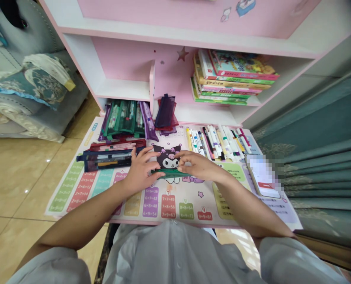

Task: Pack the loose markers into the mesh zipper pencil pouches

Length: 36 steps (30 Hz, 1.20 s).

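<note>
A green mesh zip pouch (pixel 172 172) lies flat across the middle of the desk mat, over a printed cartoon figure. My left hand (pixel 141 169) pinches its left end between thumb and fingers, the other fingers spread above. At the right end, my right hand (pixel 197 165) grips the upper edge with thumb and fingertips closed. Whether that pinch is on a zip pull is too small to tell. Just left of my left hand rests a dark blue mesh pouch (pixel 107 159) with pens in it, in front of a red mesh pouch (pixel 116 146).
Filled green and purple pouches (pixel 124 116) are heaped at the back left. Folded dark mesh pouches (pixel 165 111) lean by the shelf divider. Loose markers (pixel 218 142) lie in a row at right, near a phone (pixel 262 175). Books (pixel 231 79) are stacked on the shelf.
</note>
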Available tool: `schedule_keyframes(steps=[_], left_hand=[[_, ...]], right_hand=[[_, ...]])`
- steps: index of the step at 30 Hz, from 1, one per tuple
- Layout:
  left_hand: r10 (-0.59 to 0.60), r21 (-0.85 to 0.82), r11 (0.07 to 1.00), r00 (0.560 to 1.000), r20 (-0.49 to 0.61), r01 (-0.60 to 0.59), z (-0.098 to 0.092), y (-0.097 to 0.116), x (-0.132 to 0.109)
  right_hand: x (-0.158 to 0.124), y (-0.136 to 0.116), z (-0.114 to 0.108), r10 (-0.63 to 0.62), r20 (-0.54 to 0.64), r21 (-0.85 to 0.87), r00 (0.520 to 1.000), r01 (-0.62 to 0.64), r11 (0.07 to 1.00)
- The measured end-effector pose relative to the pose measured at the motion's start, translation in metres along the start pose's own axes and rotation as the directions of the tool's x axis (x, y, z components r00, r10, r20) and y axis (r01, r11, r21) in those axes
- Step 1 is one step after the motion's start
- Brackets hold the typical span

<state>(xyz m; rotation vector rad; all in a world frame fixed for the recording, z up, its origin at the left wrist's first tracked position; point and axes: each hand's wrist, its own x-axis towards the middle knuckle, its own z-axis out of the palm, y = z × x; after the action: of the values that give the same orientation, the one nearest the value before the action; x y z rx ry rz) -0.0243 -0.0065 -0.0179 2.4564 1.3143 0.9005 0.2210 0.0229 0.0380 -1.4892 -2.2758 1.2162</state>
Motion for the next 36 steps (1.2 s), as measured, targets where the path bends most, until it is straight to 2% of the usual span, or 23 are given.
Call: schedule_keyframes(steps=[19,25,36], left_hand=[[0.005,-0.016,1.0,1.0,-0.024,-0.005,0.0021,-0.0012,0.0012],[-0.017,-0.024,1.0,1.0,-0.003,0.017,0.0019,-0.0021,0.0013],[-0.011,-0.03,0.999,1.0,0.005,0.011,0.0015,-0.0017,0.0018]], right_hand=[[-0.0026,0.0019,-0.0049,0.021,0.001,-0.019,1.0,-0.021,1.0],[-0.0034,0.0036,-0.0076,0.058,0.007,-0.023,0.998,-0.058,0.998],[-0.0036,0.0038,-0.0081,0.046,0.005,-0.013,0.999,-0.046,0.999]])
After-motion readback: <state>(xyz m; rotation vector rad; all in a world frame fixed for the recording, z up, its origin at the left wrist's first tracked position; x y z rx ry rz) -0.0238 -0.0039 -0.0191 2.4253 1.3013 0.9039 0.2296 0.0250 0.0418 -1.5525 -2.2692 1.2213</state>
